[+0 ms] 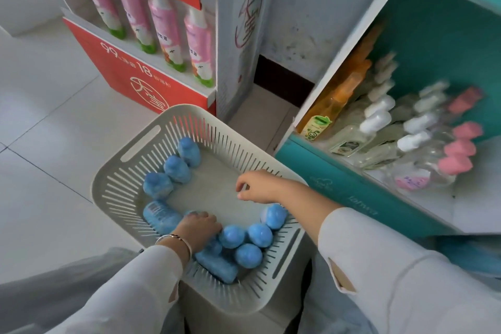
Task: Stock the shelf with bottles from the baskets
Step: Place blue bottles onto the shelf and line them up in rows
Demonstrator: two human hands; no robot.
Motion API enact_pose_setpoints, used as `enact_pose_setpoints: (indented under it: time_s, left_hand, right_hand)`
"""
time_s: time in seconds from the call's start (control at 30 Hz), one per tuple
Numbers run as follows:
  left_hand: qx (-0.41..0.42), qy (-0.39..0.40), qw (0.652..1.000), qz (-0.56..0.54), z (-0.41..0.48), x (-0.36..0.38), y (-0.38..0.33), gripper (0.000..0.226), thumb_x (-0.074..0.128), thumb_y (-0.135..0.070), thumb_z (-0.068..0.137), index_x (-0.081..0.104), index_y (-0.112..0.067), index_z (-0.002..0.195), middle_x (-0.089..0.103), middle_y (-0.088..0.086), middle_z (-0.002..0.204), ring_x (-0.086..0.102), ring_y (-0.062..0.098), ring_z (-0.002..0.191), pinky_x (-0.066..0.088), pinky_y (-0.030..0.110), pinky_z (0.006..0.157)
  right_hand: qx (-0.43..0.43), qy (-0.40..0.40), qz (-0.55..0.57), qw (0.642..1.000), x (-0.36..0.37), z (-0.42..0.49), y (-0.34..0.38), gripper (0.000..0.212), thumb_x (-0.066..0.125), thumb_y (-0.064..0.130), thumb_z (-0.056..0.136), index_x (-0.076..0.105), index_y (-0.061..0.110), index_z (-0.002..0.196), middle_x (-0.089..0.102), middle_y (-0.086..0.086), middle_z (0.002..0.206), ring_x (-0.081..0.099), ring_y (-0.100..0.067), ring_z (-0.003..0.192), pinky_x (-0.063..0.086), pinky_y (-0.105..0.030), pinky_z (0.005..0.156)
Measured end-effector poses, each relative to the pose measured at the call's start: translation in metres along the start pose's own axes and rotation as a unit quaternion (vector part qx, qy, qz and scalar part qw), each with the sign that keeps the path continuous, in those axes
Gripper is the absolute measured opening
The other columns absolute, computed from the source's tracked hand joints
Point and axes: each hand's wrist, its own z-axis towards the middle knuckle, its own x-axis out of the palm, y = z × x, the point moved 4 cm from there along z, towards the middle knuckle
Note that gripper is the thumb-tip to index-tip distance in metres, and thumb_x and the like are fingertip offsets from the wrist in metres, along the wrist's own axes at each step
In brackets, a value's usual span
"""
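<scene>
Left hand (199,225): curled around a blue plastic bottle (162,217), likely for lifting.
Right hand (260,187): empty, loosely curled, over grey slotted plastic basket (113,179).

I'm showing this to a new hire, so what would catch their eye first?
The blue bottles ringing the pale slatted basket at centre, with the left hand curled over some and the right hand empty above. At right, a teal shelf holds orange bottles, white-capped bottles and pink-capped bottles.

both arms in loose pale lilac-white long sleeves (379,266), small slit cut-outs along them; thin silver bangle (176,238) at left wrist.
</scene>
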Motion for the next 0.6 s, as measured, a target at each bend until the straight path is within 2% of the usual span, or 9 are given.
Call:
enact_pose_setpoints:
  time_s: [0.13,0.27,0.4,0.5,0.6]
  left_hand:
    - [-0.003,0.009,1.0,-0.026,0.0,-0.005,0.001,0.037,0.05,-0.023,0.092,0.043,-0.017,0.127,0.047,0.005,0.13,0.047,0.027,0.123,0.041,0.041,0.098]
    - [-0.046,-0.021,0.979,-0.197,-0.012,-0.019,0.018,0.041,0.057,-0.025,0.082,0.045,-0.023,0.121,0.055,0.001,0.12,0.057,0.024,0.112,0.046,0.035,0.089]
    - [-0.065,-0.107,0.93,-0.344,-0.035,-0.046,0.036,0.028,0.064,-0.026,0.074,0.052,-0.021,0.099,0.061,-0.001,0.093,0.058,0.02,0.09,0.047,0.032,0.083]
    - [-0.061,-0.179,0.874,-0.447,-0.057,-0.077,0.044,0.032,0.068,-0.028,0.07,0.056,-0.02,0.099,0.059,-0.005,0.09,0.057,0.016,0.087,0.046,0.034,0.09]
    - [-0.098,-0.231,0.823,-0.51,-0.081,-0.11,0.049,0.052,0.075,-0.025,0.07,0.049,-0.023,0.115,0.056,0.0,0.094,0.055,0.017,0.088,0.044,0.029,0.084]
  right_hand:
    - [0.01,0.001,0.013,1.0,0.0,-0.002,-0.004,0.033,0.052,0.021,0.095,0.056,0.009,0.126,0.057,-0.009,0.128,0.057,-0.024,0.111,0.045,-0.032,0.093]
    - [0.006,-0.004,0.02,1.0,-0.001,-0.007,0.002,0.033,0.052,0.021,0.095,0.057,0.009,0.126,0.058,-0.009,0.127,0.057,-0.023,0.111,0.044,-0.031,0.092]
    - [-0.001,-0.023,0.028,0.999,-0.008,-0.019,0.012,0.032,0.052,0.022,0.095,0.058,0.01,0.123,0.059,-0.01,0.125,0.058,-0.025,0.109,0.046,-0.033,0.092]
    - [-0.004,-0.044,0.029,0.999,-0.019,-0.037,0.021,0.033,0.052,0.022,0.094,0.058,0.011,0.125,0.059,-0.009,0.126,0.057,-0.025,0.111,0.046,-0.033,0.095]
    - [-0.009,-0.074,0.009,0.997,-0.032,-0.056,0.029,0.041,0.057,0.022,0.091,0.052,0.015,0.131,0.057,-0.009,0.129,0.055,-0.024,0.114,0.042,-0.028,0.093]
